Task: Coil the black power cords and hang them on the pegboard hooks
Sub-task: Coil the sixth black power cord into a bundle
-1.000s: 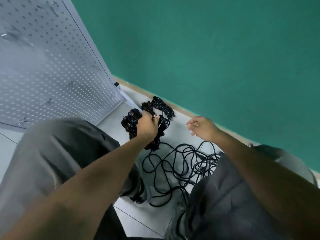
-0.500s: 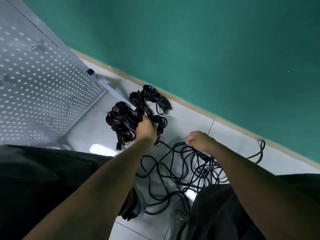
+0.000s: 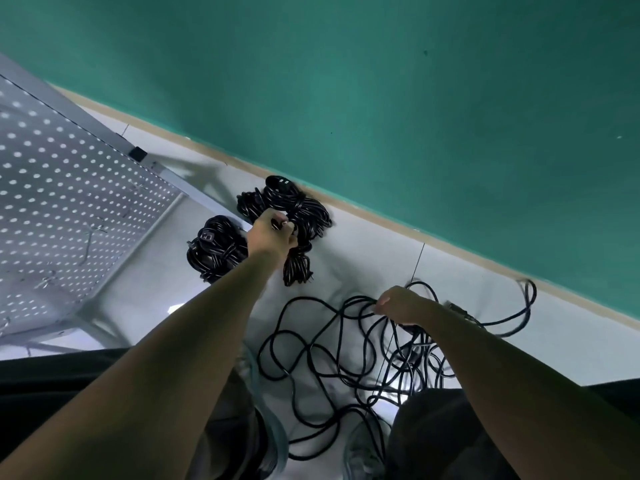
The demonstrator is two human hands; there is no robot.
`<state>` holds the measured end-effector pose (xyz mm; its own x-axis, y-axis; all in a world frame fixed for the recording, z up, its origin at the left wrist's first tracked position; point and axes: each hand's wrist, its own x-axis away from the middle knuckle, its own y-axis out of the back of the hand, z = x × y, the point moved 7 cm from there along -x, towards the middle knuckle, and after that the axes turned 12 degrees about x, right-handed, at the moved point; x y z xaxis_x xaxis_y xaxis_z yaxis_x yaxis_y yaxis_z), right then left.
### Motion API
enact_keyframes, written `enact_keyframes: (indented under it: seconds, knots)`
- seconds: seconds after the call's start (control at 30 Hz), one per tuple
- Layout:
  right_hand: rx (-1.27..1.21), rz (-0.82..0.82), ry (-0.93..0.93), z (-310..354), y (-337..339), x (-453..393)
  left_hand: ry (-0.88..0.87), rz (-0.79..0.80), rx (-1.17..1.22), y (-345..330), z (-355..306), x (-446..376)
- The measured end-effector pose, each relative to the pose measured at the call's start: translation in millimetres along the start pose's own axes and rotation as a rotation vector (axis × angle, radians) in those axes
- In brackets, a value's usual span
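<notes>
On the white floor (image 3: 363, 258) by the green wall (image 3: 381, 98), the left hand (image 3: 272, 233) grips a coiled cord bundle (image 3: 304, 216); the right hand (image 3: 401, 304) curls into the loose tangled cords (image 3: 329, 344). Another coil (image 3: 214, 251) lies beside the pegboard (image 3: 69, 202).

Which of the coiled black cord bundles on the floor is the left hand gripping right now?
The bundle nearest the green wall. The left hand grips it at its wrapped middle. The other bundle, beside the pegboard, lies untouched.
</notes>
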<state>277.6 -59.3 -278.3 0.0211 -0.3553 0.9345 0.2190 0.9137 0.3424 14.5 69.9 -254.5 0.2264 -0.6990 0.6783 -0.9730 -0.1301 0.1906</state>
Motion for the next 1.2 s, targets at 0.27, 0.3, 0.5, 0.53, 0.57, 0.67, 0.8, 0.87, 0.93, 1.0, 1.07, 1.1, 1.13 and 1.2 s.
enact_keyframes:
  seconds: [0.27,0.3,0.5,0.53,0.57,0.67,0.8,0.87,0.93,1.0,1.07,1.1,1.13,1.2]
  knots:
    - [-0.627,-0.070,-0.048,-10.7,14.8,0.2,-0.001,0.079,0.000,2.2,2.2,11.2]
    - [-0.678,-0.066,-0.036,-6.4,18.9,4.9,-0.008,0.083,-0.014,2.8,0.6,15.5]
    - [-0.681,-0.083,0.112,29.0,60.0,57.7,-0.031,0.155,-0.148,10.1,-12.7,51.4]
    - [-0.667,-0.095,0.139,33.9,67.2,70.3,-0.047,0.182,-0.192,10.1,-17.3,60.1]
    - [-0.672,-0.108,0.166,38.8,74.3,84.8,-0.065,0.205,-0.231,10.1,-22.5,69.4]
    - [-0.733,-0.171,0.256,49.2,93.4,133.0,-0.111,0.261,-0.268,11.3,-39.2,102.1]
    - [-0.754,-0.276,0.339,59.4,110.3,202.4,-0.246,0.379,-0.223,10.6,-63.4,154.1]
    - [-0.789,-0.318,0.401,65.1,117.8,239.7,-0.332,0.469,-0.216,7.9,-82.1,189.3]
    - [-0.792,-0.355,0.472,72.2,125.5,280.1,-0.387,0.558,-0.195,7.3,-100.4,227.3]
    - [-0.773,-0.393,0.541,80.0,131.7,321.7,-0.437,0.646,-0.190,8.6,-117.3,264.7]
    - [-0.747,-0.443,0.610,87.6,137.1,362.0,-0.486,0.673,-0.193,12.6,-133.5,297.9]
    - [-0.733,-0.469,0.641,92.1,139.6,381.8,-0.509,0.665,-0.182,14.9,-141.2,312.5]
    - [-0.715,-0.497,0.672,96.8,142.3,400.6,-0.537,0.659,-0.159,16.7,-149.1,327.0]
    - [-0.681,-0.550,0.732,108.1,148.2,438.3,-0.610,0.636,-0.114,18.3,-163.9,353.0]
